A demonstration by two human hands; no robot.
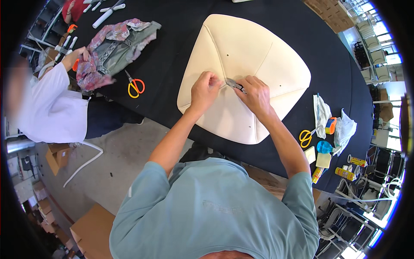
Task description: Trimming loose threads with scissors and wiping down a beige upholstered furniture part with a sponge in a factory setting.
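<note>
A cream padded chair seat point(243, 45) with seams and several small dark holes lies in front of me on the black-covered table. My right hand point(255, 93) is closed round a pair of grey metal pliers point(233, 83), whose jaws meet the seat where its seams come together. Just left of the jaws, my left hand point(206, 90) is held in a pinch close above the seat. Whatever lies between its fingertips is too small to make out.
Orange-and-yellow scissors point(136, 88) lie left of the seat, near a floral and grey cloth point(125, 47) that a co-worker point(56, 99) touches. To the right are yellow scissors point(305, 138), white cloths point(343, 129), a blue bottle point(324, 147) and yellow cans point(345, 173).
</note>
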